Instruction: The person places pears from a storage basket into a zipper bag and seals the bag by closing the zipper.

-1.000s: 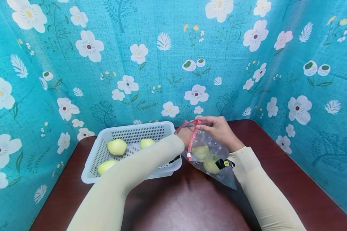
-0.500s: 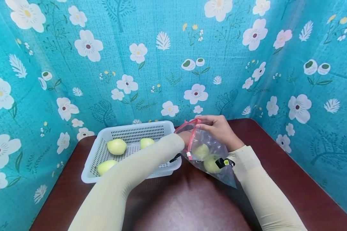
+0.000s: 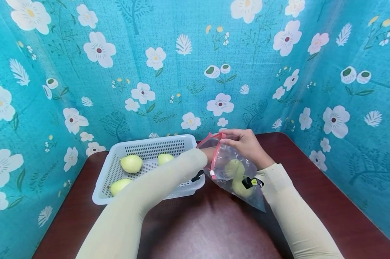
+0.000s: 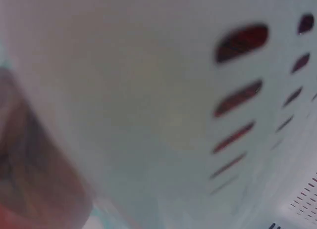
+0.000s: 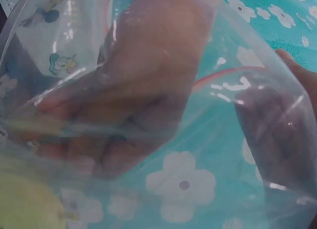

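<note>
bagged fruit: since a second ago, the upper fruit (image 3: 234,168) slides a little right and deeper into the clear bag (image 3: 223,158); the lower fruit (image 3: 242,187) shifts slightly too.
sleeves: the left sleeve (image 3: 162,180) crosses in front of the basket, hiding some of it; the right sleeve (image 3: 295,212) comes in beside the bag.
left hand (image 5: 133,95): reaches inside the bag, probably to settle the fruit; i cannot tell whether its fingers press or grip any.
right hand (image 3: 246,144): thumb and fingers pinch the red rim (image 3: 216,154), seemingly so the mouth stays open around the other wrist.
bag: slants on the table (image 3: 198,233), mouth toward the basket, likely for a short reach.
basket (image 3: 149,141): stands just left of the bag; three loose fruits (image 3: 131,164) show inside, well spaced.
curtain (image 3: 182,90): flowered blue cloth hangs behind everything.
</note>
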`<state>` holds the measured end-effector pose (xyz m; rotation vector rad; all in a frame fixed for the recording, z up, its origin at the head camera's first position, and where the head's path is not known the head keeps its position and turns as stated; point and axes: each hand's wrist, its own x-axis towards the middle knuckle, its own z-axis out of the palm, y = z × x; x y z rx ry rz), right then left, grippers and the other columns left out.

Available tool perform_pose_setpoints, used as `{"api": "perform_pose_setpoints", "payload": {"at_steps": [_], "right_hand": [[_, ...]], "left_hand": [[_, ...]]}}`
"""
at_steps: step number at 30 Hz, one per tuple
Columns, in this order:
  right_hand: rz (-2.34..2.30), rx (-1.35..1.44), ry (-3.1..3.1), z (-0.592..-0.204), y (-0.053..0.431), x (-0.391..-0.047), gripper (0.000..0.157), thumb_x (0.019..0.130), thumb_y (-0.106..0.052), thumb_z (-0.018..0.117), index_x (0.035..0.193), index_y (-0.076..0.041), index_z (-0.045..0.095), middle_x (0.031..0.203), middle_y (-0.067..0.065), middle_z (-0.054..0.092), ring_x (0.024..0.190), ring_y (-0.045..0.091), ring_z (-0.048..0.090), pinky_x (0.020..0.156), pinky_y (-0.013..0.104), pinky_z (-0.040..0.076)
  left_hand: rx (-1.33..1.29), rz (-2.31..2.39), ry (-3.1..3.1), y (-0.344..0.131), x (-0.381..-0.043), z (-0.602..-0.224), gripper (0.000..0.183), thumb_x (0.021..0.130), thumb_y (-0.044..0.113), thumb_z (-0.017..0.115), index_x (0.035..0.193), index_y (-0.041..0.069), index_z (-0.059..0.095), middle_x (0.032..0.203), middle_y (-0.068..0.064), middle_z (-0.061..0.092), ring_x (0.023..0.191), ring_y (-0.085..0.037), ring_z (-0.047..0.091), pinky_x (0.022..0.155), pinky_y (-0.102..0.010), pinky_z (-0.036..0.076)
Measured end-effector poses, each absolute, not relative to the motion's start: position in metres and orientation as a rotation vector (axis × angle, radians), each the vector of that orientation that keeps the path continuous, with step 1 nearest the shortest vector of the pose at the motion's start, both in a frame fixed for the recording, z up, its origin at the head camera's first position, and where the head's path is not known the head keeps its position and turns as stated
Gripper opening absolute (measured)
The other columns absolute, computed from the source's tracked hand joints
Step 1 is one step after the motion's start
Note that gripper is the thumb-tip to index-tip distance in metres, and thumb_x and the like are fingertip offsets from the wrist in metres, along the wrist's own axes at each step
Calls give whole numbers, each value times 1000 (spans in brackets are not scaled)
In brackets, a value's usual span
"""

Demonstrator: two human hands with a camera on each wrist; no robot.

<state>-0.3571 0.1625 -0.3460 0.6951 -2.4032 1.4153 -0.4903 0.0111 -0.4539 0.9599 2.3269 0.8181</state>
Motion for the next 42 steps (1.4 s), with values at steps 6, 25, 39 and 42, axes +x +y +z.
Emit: {"api": "perform_pose_setpoints", "payload": {"at_steps": [6,25,39,42], "right_hand": [[1409,683,-2397,-344,162,-356,40,84,-29,77,119,-11,71,108,6,71,91,19,69,75,32,56],[1409,629,-2422,-344,161,-352,41,82,-30,79,119,-14,72,105,5,72,92,20,68,72,28,56],[1429,655,-2435,-344,157,-352,45,83,-31,78,122,-10,69,105,7,72,92,19,69,73,27,56],[1413,653,-2443,-343,156,-353,45,83,-30,78,122,-9,69,104,8,72,91,20,70,73,30,56]], "left_hand": [[655,633,2436,-5,-412,-380,43,94,25,65,134,13,56,131,-6,54,120,-21,50,98,-36,44],[1151,309,2392,-40,-399,-347,39,97,17,59,135,15,57,118,3,64,106,-12,58,95,-32,45],[1205,525,2377,-93,-396,-327,30,91,-6,55,115,6,69,113,-8,68,102,-11,62,86,-25,50],[1216,528,2387,-101,-396,-326,28,91,-4,57,115,6,69,110,-6,69,99,-10,63,85,-24,50]]}}
